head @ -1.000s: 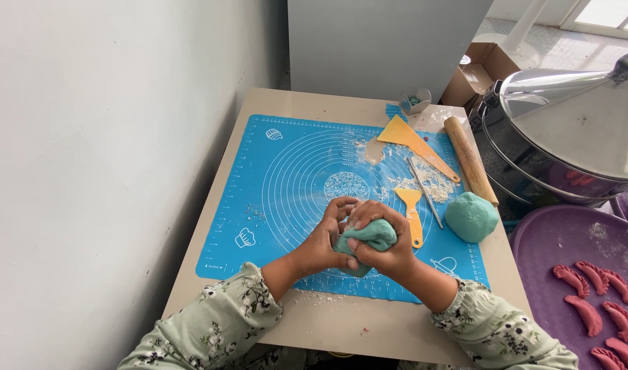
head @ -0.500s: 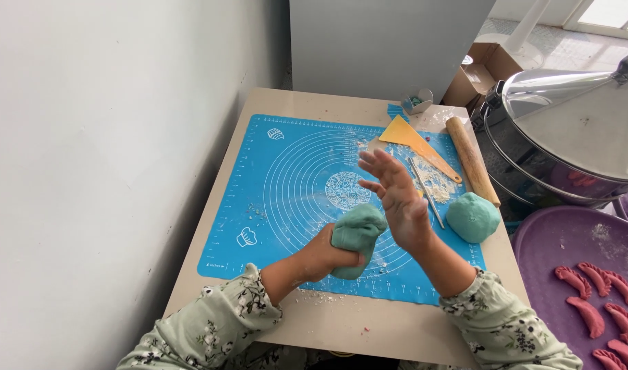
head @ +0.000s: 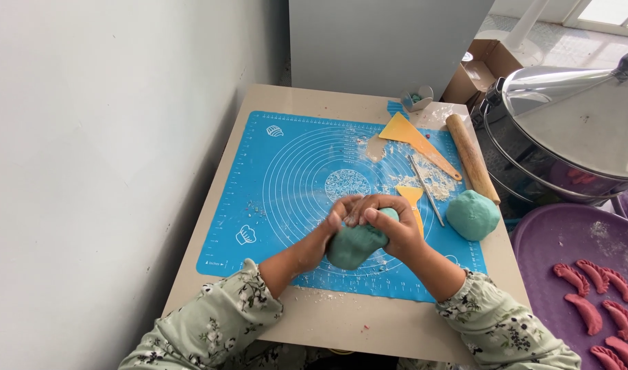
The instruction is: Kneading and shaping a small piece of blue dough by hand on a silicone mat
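Again both hands round dough (clasped)

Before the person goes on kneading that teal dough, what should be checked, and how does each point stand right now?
1. Both hands on the dough: ok. The left hand and right hand wrap the dough.
2. Dough over the mat: ok. It sits above the blue mat.
3. Space around the hands: ok. The second dough ball and rolling pin lie apart, to the right.
4. Tools out of the way: not ok. The small yellow scraper lies right by the right hand.
5. Dough stickiness: cannot tell.
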